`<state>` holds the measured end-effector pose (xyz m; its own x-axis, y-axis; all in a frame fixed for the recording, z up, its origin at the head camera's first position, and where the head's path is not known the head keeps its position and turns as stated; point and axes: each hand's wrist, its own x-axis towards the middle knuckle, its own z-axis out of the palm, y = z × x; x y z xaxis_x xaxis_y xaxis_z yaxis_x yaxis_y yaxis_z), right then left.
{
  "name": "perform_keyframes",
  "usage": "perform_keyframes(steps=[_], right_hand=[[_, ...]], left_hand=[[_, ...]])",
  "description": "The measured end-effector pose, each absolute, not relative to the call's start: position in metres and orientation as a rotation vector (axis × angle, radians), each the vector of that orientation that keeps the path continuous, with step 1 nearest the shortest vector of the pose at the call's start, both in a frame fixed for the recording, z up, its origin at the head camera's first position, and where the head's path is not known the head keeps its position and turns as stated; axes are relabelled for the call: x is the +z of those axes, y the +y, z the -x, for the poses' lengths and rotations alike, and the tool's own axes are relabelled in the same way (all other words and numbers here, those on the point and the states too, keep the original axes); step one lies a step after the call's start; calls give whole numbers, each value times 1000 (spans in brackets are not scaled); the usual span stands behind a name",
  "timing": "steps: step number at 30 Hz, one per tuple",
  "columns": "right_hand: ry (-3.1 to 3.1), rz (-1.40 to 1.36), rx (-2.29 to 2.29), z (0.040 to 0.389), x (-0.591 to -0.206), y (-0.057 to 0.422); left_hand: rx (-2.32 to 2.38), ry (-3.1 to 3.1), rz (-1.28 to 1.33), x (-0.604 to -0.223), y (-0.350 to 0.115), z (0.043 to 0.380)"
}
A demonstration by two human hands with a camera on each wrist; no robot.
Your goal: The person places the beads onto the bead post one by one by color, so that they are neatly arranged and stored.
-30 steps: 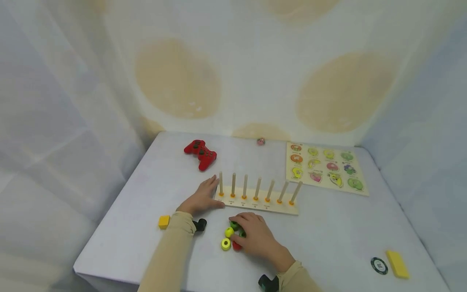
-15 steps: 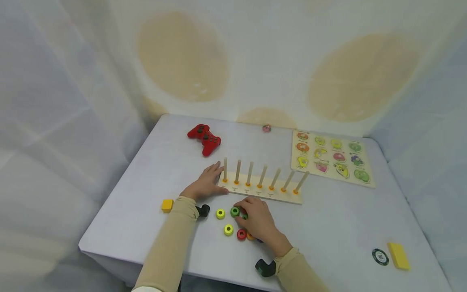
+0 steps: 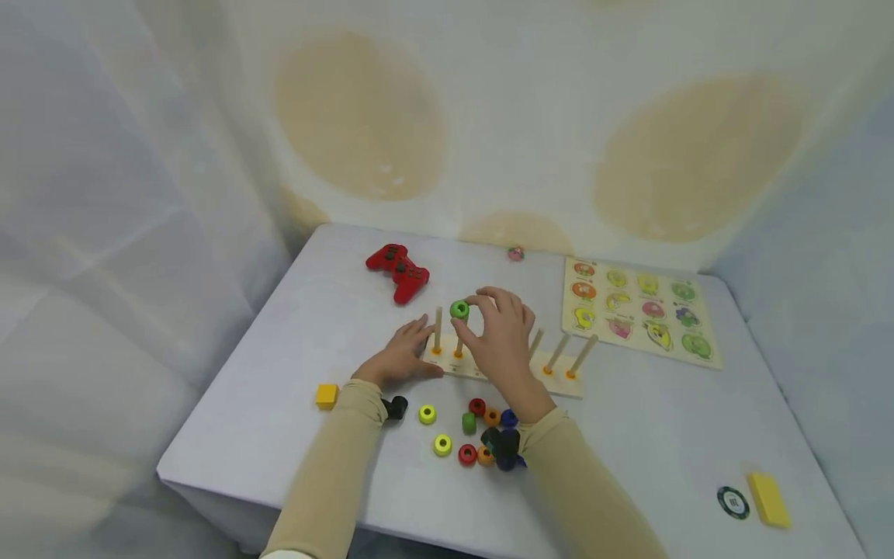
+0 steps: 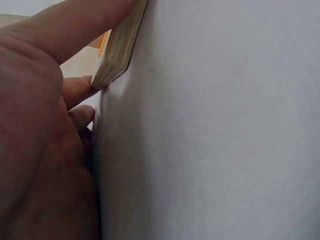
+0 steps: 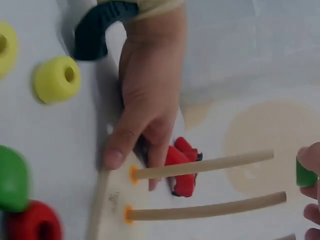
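My right hand (image 3: 504, 341) pinches a green wooden bead (image 3: 459, 310) between thumb and fingertips, up at the top of the second peg from the left. In the right wrist view the green bead (image 5: 306, 175) appears at the right edge, beyond the peg tips. Whether the peg enters its hole I cannot tell. My left hand (image 3: 398, 357) holds the left end of the wooden peg board (image 3: 564, 384), thumb along the front edge and fingers behind. In the left wrist view, thumb and fingers touch the board's corner (image 4: 112, 67). My right hand hides the middle pegs.
In front of the board lie loose beads: yellow (image 3: 442, 445), green (image 3: 469, 423), red (image 3: 467, 455), orange and blue, some partly under the right wrist. A red game controller (image 3: 399, 272) and fruit puzzle board (image 3: 573, 318) lie behind. Yellow blocks (image 3: 768, 501) and a round chip (image 3: 732, 503) flank the sides.
My right hand has picked the green bead from among the loose beads and raised it forward to the pegs. Some beads were spread apart. My left hand stays at the board's end.
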<state>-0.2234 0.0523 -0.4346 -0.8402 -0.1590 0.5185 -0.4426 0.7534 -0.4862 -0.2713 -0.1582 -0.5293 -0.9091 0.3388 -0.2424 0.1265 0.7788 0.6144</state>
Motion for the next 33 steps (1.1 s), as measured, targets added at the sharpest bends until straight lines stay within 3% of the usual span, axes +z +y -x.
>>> perform_keyframes(steps=[13,18,27,33], right_hand=[[-2793,-427,552,237,-435,29],[-2684,-434,647,236,-432,35],[-2176,-612,946,226,-462,72],[-2234,-780,991,197,-496,96]], left_hand=[[886,2658,-366,-536,-155,262],[874,2664,-378,-529,-158,268],[840,2671,-395,-526,-157,275],[820,2648,-391,-526,-158,273]])
